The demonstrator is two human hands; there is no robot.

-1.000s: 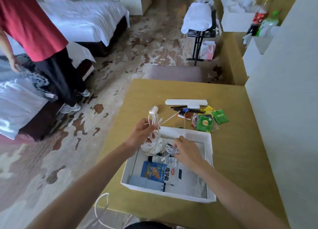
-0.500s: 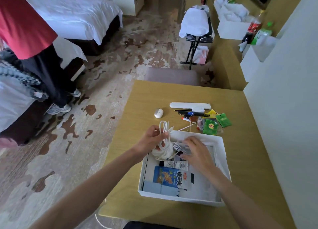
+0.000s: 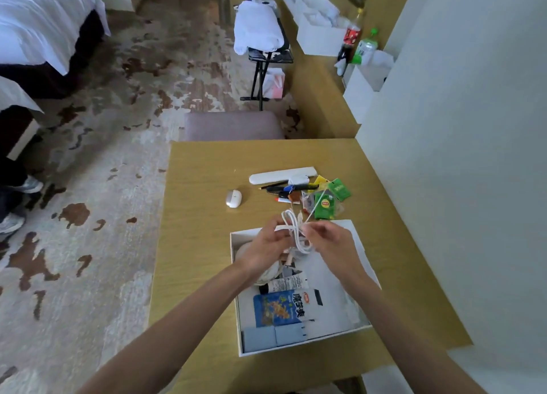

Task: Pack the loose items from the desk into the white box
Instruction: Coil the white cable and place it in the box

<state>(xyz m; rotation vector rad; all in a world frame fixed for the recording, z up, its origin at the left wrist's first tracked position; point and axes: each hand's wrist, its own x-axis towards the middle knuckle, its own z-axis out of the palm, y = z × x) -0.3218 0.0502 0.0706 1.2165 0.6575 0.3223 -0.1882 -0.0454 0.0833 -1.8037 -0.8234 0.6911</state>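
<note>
**Coiled white cable held over the box**

Both hands are above the far end of the white box [image 3: 359, 239]. The left hand [image 3: 266, 250] and the right hand [image 3: 328, 244] each pinch the white cable [image 3: 294, 230], which is gathered in loose loops between them; the fingers of both are closed on it, and it hangs just over the box opening without touching the floor of the box.

Inside the box there lie already a blue snack packet [image 3: 279, 307], a small tube [image 3: 285, 284] and, at the near end, something flat and grey-blue. On the desk [image 3: 207, 168] beyond the box wait a white mouse-shaped item [image 3: 233, 198], a long white case [image 3: 281, 175], some pens [image 3: 284, 187] and green tea sachets [image 3: 324, 205].

The cable is light, soft and springy, I think. If it is let go by one strand, the loops will probably open and hang over the rim. It is better to hold the bundle across its middle, where all loops cross, and press it flat into the free far-right part of the box. The plug ends are too small to see clearly.
</note>
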